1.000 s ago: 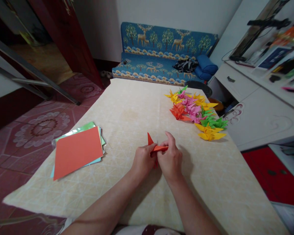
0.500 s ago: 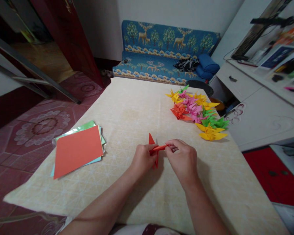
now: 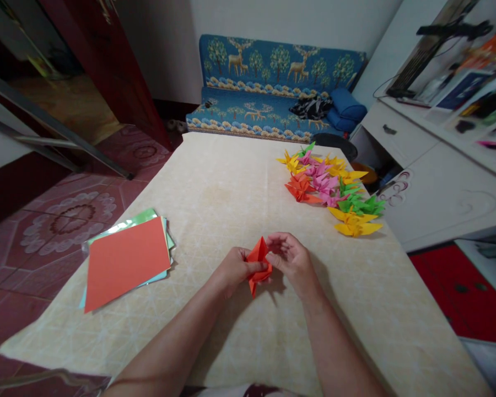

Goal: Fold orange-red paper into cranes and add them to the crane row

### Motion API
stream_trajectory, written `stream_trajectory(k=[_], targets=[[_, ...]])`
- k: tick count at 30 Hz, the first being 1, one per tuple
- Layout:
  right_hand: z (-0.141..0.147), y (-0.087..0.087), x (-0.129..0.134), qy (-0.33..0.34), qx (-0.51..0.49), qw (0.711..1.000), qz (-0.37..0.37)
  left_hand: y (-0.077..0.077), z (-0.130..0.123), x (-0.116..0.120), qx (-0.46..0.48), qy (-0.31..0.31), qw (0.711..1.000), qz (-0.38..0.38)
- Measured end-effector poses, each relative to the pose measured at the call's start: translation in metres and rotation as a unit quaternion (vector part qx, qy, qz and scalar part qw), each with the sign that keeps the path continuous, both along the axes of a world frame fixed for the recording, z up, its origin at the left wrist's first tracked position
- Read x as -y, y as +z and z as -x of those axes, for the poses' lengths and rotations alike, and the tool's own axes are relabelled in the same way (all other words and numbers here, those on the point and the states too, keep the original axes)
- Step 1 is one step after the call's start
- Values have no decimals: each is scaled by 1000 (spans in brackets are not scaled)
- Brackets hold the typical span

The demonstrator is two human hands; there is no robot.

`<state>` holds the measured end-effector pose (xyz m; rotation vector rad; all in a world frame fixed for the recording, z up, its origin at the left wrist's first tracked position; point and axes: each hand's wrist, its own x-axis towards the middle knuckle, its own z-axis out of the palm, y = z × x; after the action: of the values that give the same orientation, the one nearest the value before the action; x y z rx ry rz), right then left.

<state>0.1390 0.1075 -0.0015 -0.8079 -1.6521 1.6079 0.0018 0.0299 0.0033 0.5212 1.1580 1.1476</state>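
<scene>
A folded piece of orange-red origami paper (image 3: 258,251), with pointed ends at top and bottom, is held just above the table. My left hand (image 3: 236,270) pinches it, thumb across the front and fingertips showing beneath. At its right edge is my right hand (image 3: 291,262), the thumb against the paper and the fingers loosely curled near the upper point. Part of the folds is hidden by my thumbs.
At left lies a stack of square paper with an orange-red sheet (image 3: 128,262) on top. Several folded paper cranes (image 3: 324,182) in yellow, pink, green and red cluster at the back right of the cloth-covered table (image 3: 219,171). A blue patterned sofa (image 3: 268,88) stands beyond.
The paper has been turned, so a broader face shows between the points. My right hand has shifted from pinching a narrow end to the paper's right edge, its fingers now looser.
</scene>
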Motion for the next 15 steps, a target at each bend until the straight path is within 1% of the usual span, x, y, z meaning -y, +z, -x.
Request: stream_trajectory(k=[2, 4, 11, 15], targets=[[2, -1, 0, 8, 20, 1000, 23, 0, -1, 0, -9, 0, 1000, 11], [3, -2, 0, 12, 34, 999, 26, 0, -3, 0, -19, 3, 1000, 22], [6, -11, 3, -26, 40, 999, 10, -2, -4, 2, -25, 10, 999, 18], [10, -13, 8, -55, 61, 996, -29, -5, -4, 1, -33, 4, 999, 17]])
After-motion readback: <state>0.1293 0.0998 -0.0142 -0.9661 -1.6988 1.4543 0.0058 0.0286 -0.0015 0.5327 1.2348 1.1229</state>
